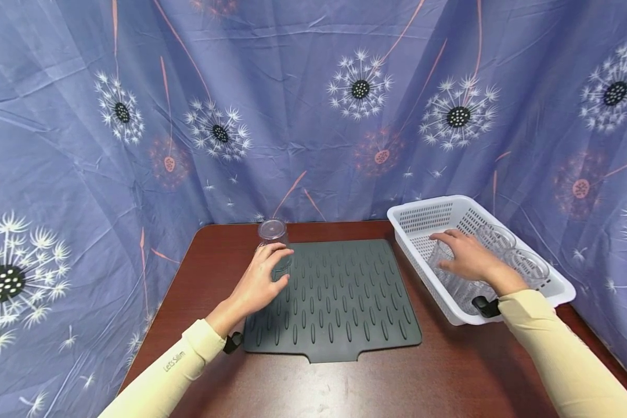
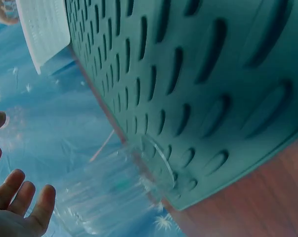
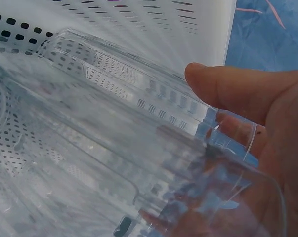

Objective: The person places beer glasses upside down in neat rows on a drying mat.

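Observation:
My left hand [image 1: 263, 276], its fingers apart and loosely bent, is beside a clear drinking glass [image 1: 273, 231]. The glass stands mouth down at the far left corner of a dark ribbed drying mat [image 1: 339, 302]. A gap shows between the fingers [image 2: 42, 207] and the glass wall in the left wrist view. Over at the right, my right hand [image 1: 467, 255] reaches into a white plastic basket [image 1: 423, 203] of clear glasses. Its thumb [image 3: 213, 86] overlaps the side of one lying glass [image 3: 139, 81], fingers spread; other fingers show through the glass nearest the camera [image 3: 104, 133].
Several more glasses [image 1: 525, 264] lie in the basket's right part. The basket has slotted walls and stands right of the mat on a brown wooden table [image 1: 271, 383]. A blue dandelion-print curtain [image 1: 292, 116] hangs behind and along both sides.

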### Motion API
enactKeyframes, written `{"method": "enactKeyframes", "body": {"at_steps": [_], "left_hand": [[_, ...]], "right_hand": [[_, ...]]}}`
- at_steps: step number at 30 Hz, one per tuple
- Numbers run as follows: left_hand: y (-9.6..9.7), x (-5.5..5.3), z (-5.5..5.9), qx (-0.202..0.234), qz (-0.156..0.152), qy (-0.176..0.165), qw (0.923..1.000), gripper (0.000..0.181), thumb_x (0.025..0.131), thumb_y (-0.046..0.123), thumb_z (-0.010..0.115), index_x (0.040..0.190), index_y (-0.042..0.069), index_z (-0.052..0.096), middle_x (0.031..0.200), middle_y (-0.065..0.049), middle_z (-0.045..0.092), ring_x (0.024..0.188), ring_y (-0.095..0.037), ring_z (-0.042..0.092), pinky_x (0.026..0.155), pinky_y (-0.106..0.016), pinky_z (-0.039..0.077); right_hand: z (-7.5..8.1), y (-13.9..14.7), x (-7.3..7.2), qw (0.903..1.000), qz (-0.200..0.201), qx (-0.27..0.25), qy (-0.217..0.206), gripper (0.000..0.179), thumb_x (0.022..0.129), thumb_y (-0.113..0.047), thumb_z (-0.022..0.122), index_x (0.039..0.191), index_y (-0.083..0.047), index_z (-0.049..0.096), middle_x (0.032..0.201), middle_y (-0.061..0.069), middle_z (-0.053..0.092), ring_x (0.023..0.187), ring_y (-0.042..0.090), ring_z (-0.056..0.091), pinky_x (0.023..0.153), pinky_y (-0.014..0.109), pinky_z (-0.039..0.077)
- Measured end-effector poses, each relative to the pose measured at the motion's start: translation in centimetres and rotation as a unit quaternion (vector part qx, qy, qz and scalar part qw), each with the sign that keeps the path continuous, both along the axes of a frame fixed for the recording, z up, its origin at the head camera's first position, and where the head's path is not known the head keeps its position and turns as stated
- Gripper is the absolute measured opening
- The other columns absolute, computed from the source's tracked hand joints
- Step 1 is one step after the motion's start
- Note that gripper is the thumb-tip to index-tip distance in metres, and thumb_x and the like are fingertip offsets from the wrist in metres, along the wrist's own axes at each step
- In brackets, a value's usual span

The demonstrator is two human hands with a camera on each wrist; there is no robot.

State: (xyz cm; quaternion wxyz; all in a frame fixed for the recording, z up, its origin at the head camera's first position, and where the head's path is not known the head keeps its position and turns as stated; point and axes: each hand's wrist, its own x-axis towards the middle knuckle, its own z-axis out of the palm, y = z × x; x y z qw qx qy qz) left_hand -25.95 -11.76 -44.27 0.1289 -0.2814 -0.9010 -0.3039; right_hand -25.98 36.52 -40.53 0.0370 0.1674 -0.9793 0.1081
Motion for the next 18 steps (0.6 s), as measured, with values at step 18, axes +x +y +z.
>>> {"method": "enactKeyframes", "body": {"at_steps": [18], "left_hand": [[-0.4,2.4,-2.3,-0.062,-0.026,-0.091,0.9936,0.053,0.089,0.020,0.077,0.138,0.018,0.059,0.145,-0.009,0.050,0.135,-0.029,0.044,0.105,-0.051,0.044]], "right_hand": [[0.4,0.1,0.1,0.9998,-0.006,0.019,0.007,0.069,0.080,-0.021,0.081,0.141,-0.006,0.055,0.135,0.028,0.055,0.114,0.055,0.058,0.088,0.067,0.048]]}}
